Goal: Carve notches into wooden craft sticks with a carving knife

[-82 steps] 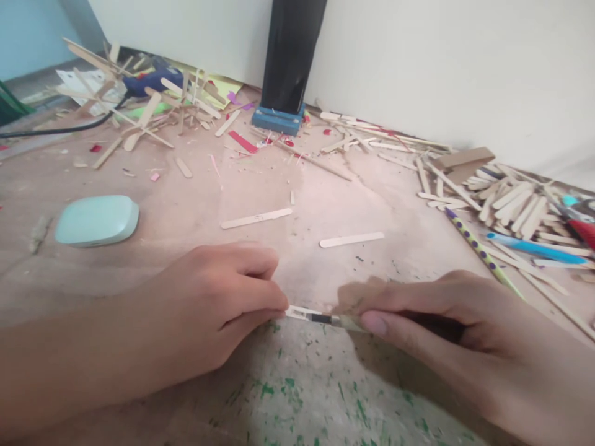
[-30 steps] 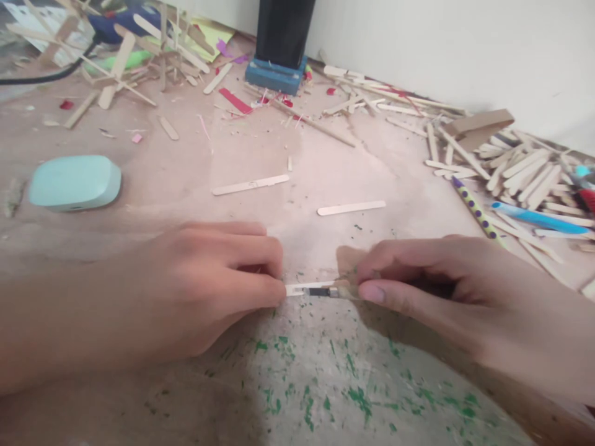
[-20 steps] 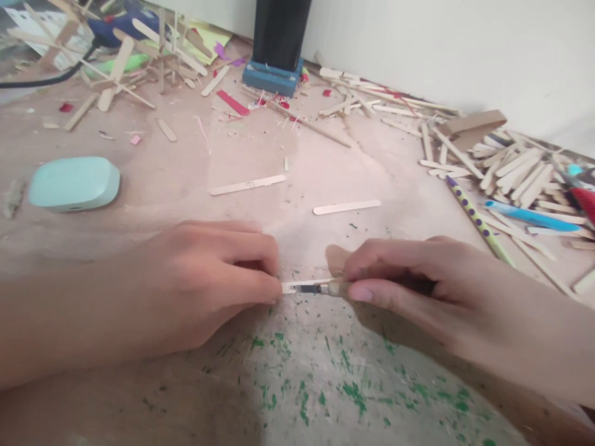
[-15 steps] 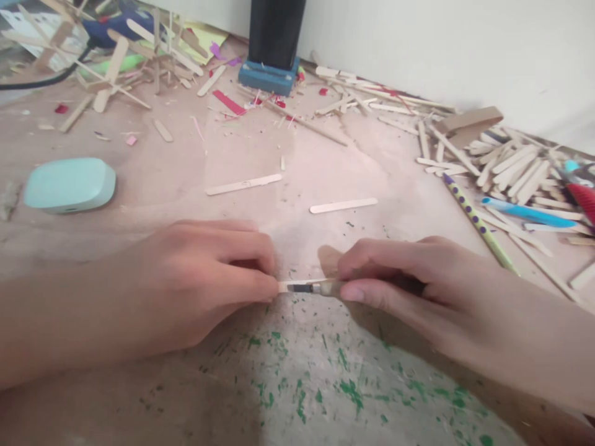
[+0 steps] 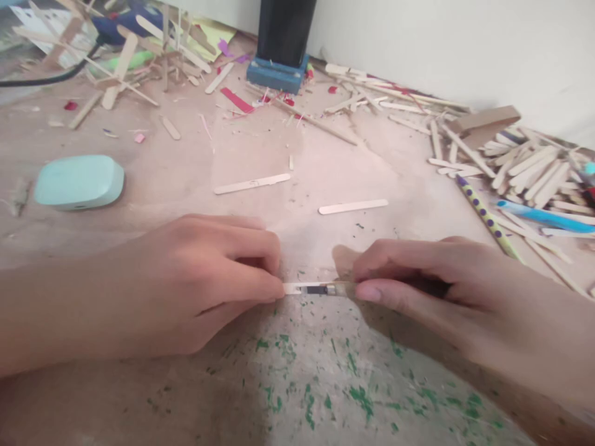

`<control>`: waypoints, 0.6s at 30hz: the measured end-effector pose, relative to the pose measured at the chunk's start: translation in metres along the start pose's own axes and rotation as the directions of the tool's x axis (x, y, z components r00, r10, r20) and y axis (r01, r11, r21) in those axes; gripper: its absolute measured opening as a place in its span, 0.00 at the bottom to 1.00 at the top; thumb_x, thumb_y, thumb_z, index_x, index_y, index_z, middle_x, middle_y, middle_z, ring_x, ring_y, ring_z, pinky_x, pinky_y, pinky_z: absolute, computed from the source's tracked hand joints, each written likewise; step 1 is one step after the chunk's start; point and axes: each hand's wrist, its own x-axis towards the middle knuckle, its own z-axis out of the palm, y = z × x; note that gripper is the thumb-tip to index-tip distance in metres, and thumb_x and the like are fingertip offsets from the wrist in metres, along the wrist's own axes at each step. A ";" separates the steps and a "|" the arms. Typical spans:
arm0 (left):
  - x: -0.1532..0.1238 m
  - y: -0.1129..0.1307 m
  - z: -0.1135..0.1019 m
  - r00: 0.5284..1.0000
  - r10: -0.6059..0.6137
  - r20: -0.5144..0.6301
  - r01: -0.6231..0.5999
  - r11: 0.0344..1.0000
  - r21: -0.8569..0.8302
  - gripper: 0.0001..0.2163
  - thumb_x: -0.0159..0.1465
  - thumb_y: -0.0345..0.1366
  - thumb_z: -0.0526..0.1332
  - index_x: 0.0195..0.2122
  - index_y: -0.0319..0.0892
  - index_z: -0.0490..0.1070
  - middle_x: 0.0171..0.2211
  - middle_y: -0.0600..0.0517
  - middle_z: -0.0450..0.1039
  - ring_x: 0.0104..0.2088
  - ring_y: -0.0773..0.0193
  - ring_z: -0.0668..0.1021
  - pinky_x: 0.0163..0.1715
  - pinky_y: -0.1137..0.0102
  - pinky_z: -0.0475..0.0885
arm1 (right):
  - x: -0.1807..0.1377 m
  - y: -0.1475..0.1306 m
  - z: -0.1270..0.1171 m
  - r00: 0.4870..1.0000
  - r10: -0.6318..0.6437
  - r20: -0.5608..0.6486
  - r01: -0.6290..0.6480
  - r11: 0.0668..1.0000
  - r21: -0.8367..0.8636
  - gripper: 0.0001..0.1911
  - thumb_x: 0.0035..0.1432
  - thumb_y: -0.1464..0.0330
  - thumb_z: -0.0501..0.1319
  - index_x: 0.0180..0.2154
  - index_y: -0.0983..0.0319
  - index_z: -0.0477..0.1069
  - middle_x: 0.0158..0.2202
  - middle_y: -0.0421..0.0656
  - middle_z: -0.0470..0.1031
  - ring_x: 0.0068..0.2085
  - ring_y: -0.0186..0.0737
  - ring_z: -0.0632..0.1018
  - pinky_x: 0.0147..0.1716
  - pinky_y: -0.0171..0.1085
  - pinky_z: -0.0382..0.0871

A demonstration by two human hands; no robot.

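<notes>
My left hand (image 5: 204,279) is curled with thumb and fingers pinched on one end of a pale wooden craft stick (image 5: 292,288) lying flat on the board. My right hand (image 5: 432,291) is closed around a small craft knife (image 5: 320,289), whose dark blade lies along the stick just right of my left fingertips. Most of the stick and the knife's handle are hidden under my fingers. Two loose sticks (image 5: 252,183) (image 5: 352,206) lie just beyond my hands.
A mint green case (image 5: 79,181) sits at the left. A heap of craft sticks (image 5: 520,167), a dotted pencil (image 5: 486,217) and a blue pen (image 5: 542,215) lie at the right. A black post on a blue base (image 5: 277,73) stands by the wall, with a stick structure (image 5: 116,56) at far left.
Both hands stay pinched on the stick and the knife; the blade has slid slightly back and forth along the stick. The camera view has shifted a little.
</notes>
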 end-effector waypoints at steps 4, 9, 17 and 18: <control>-0.001 -0.002 0.000 1.000 0.015 -0.002 -0.015 1.000 -0.001 0.23 0.88 0.24 0.56 0.43 0.46 0.90 0.44 0.54 0.90 0.40 0.65 0.89 0.44 0.69 0.79 | 0.003 -0.006 0.001 1.000 0.029 0.001 -0.029 0.999 0.021 0.30 0.84 0.37 0.72 0.37 0.52 0.85 0.27 0.37 0.80 0.28 0.39 0.79 0.31 0.40 0.75; 0.002 -0.002 -0.002 1.000 0.016 0.006 -0.016 1.000 -0.007 0.23 0.88 0.24 0.58 0.42 0.46 0.90 0.44 0.54 0.91 0.40 0.66 0.90 0.44 0.70 0.79 | -0.004 -0.002 0.001 0.996 0.086 -0.005 -0.086 0.996 0.028 0.36 0.82 0.33 0.72 0.33 0.54 0.80 0.24 0.36 0.74 0.25 0.36 0.73 0.26 0.39 0.68; 0.001 -0.003 0.000 1.000 0.002 0.001 -0.002 0.999 -0.032 0.20 0.84 0.23 0.60 0.41 0.46 0.90 0.45 0.53 0.91 0.40 0.64 0.90 0.44 0.69 0.80 | -0.002 -0.002 0.004 0.994 0.112 0.003 -0.112 0.993 0.034 0.35 0.83 0.33 0.71 0.35 0.53 0.82 0.25 0.36 0.73 0.25 0.38 0.72 0.24 0.39 0.65; 0.001 -0.003 -0.001 1.000 0.004 -0.004 -0.004 1.000 -0.031 0.20 0.84 0.22 0.60 0.41 0.46 0.90 0.44 0.53 0.91 0.40 0.64 0.90 0.44 0.69 0.79 | -0.002 -0.003 0.004 0.994 0.113 0.005 -0.113 0.993 0.033 0.35 0.83 0.33 0.71 0.35 0.53 0.82 0.24 0.36 0.73 0.25 0.38 0.72 0.24 0.39 0.65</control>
